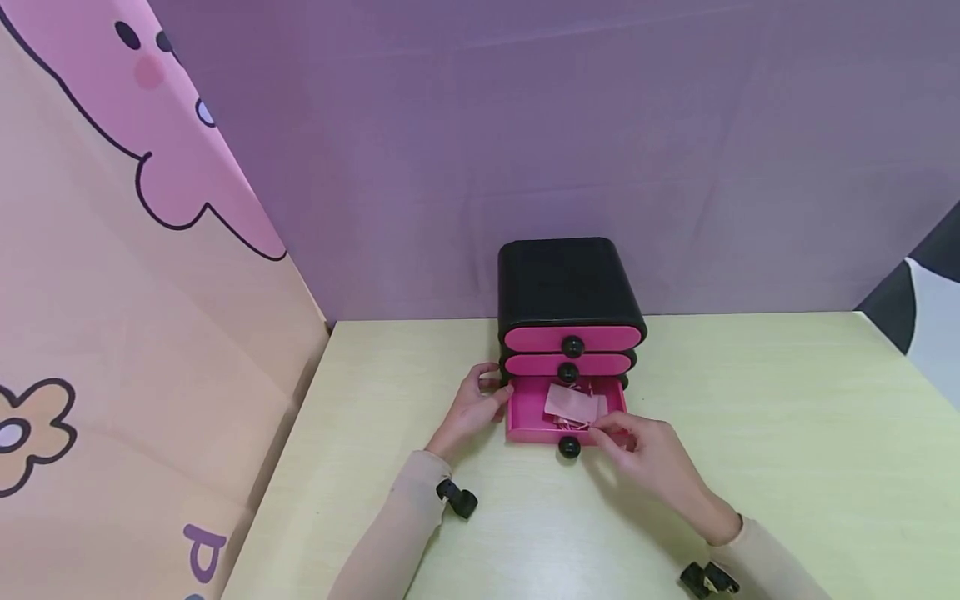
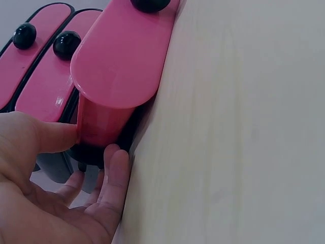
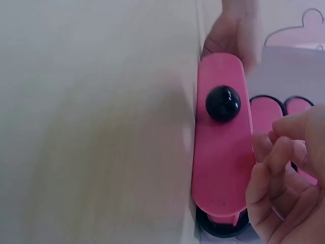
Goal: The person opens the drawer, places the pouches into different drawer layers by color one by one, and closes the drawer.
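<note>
A small cabinet (image 1: 566, 283) with a black casing and pink drawer fronts stands on the table. Its lowest drawer (image 1: 528, 421) is pulled out, showing pale rectangular cards (image 1: 572, 403) and thin pink pieces (image 1: 572, 424). At the drawer's left side is my left hand (image 1: 474, 408); its thumb touches the pink side wall, while the other fingers extend by the black casing (image 2: 91, 154). My right hand (image 1: 648, 450) has bent fingers, with thumb and fingertips close together at the drawer's front right rim. Whether they pinch anything I cannot tell.
Two other drawers, the upper (image 1: 532, 339) and the middle (image 1: 525, 364), are closed; each has a round black knob. Behind the cabinet rises a purple backdrop (image 1: 465, 150). A printed panel (image 1: 150, 333) borders the pale table (image 1: 787, 433) on the left.
</note>
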